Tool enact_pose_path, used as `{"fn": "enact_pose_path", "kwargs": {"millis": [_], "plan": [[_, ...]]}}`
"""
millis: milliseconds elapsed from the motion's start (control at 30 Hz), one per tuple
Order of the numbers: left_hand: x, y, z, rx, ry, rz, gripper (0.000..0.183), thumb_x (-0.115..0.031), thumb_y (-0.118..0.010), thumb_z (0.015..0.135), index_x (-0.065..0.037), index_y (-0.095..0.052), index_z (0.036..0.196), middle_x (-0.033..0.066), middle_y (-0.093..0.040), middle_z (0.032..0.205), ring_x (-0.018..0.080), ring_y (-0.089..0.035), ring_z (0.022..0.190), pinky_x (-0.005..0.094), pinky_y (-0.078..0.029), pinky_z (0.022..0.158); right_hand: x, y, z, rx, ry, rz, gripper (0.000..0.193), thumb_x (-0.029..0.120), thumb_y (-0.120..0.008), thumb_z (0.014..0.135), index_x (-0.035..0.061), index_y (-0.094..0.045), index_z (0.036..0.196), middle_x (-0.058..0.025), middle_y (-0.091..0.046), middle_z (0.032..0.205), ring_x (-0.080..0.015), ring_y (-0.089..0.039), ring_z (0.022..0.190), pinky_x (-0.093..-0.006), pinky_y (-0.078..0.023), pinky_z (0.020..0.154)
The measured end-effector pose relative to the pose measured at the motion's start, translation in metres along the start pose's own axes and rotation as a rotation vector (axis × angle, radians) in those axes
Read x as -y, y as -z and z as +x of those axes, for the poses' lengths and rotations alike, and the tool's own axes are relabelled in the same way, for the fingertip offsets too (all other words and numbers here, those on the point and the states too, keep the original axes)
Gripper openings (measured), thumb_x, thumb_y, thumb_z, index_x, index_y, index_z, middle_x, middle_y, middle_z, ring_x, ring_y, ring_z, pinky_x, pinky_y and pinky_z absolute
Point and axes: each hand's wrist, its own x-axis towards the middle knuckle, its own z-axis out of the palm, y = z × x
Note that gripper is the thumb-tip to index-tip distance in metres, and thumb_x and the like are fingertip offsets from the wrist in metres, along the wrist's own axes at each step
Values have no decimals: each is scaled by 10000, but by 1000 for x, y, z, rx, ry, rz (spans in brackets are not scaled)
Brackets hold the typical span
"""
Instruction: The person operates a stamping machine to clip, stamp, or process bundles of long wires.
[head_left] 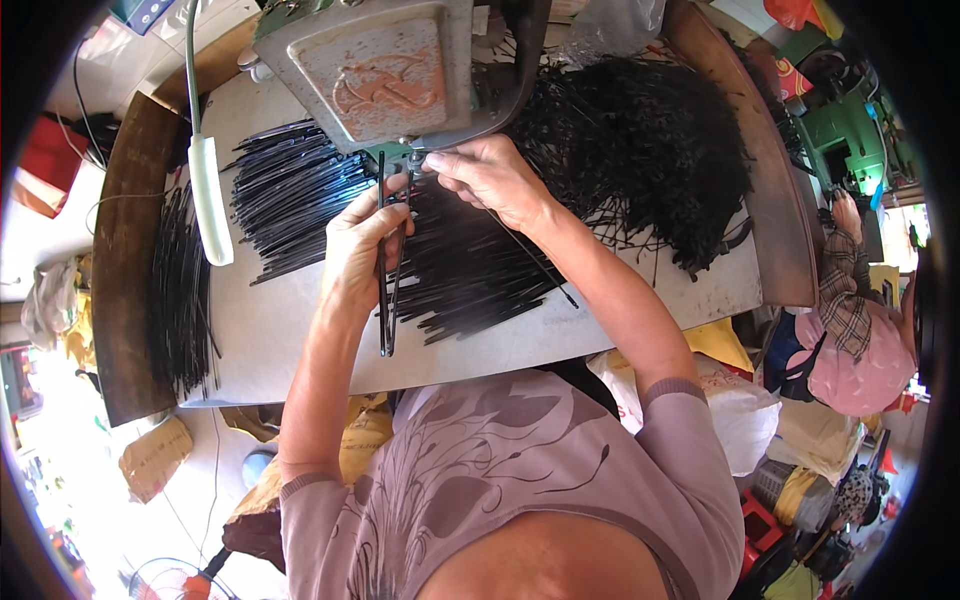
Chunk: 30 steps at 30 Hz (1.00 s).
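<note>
My left hand [362, 240] is closed around a couple of thin black rods [386, 315], which look like umbrella ribs. They stand nearly upright in the picture, their lower ends reaching toward me. Close to its fingertips is the working point [414, 158] under the head of a grey machine [365, 85]. My right hand [497, 180] is pinched at that same point, its fingertips beside the metal tip. Another thin black rod [535, 258] runs from under this hand down to the right. What exactly the right fingertips grip is too small to make out.
Bundles of black rods [290, 195] lie left of the machine, with more [470, 270] in front. A big tangled black heap [630, 150] fills the right side. Raised wooden edges [135, 270] border the pale tabletop [300, 345]. A white lamp [208, 200] hangs left. A co-worker [855, 345] sits far right.
</note>
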Motion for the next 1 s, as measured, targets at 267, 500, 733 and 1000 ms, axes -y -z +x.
{"fn": "enact_pose_path", "kwargs": {"millis": [267,500,733,1000], "plan": [[0,-2,2,8,-21,-4,319,-31,-574,726,-40,-547,1043,41,-540,623,30,-400,411,145,-286,352,-2,-1,3,15,35,12,160,162,-532,815,10,-576,792,44,-441,577,3,-342,458,-133,-230,374],[2,-2,4,-3,-16,8,313,-32,-574,730,-55,-554,1041,31,-539,617,27,-401,415,142,-287,355,-3,-5,3,-24,50,-3,144,145,-527,815,15,-572,771,47,-435,577,6,-332,456,-136,-228,372],[5,2,2,4,-77,116,74,-73,-566,762,-37,-566,827,29,-535,608,27,-381,401,147,-283,352,2,-8,-2,-79,-81,7,147,139,-531,808,-2,-561,778,4,-482,588,-8,-370,437,-139,-245,352],[8,3,0,73,-56,108,125,-133,-564,793,-63,-506,707,10,-515,597,28,-365,404,150,-272,354,-2,-8,-15,28,-76,157,154,127,-507,822,-21,-539,794,-23,-489,622,-14,-374,432,-145,-251,340]]}}
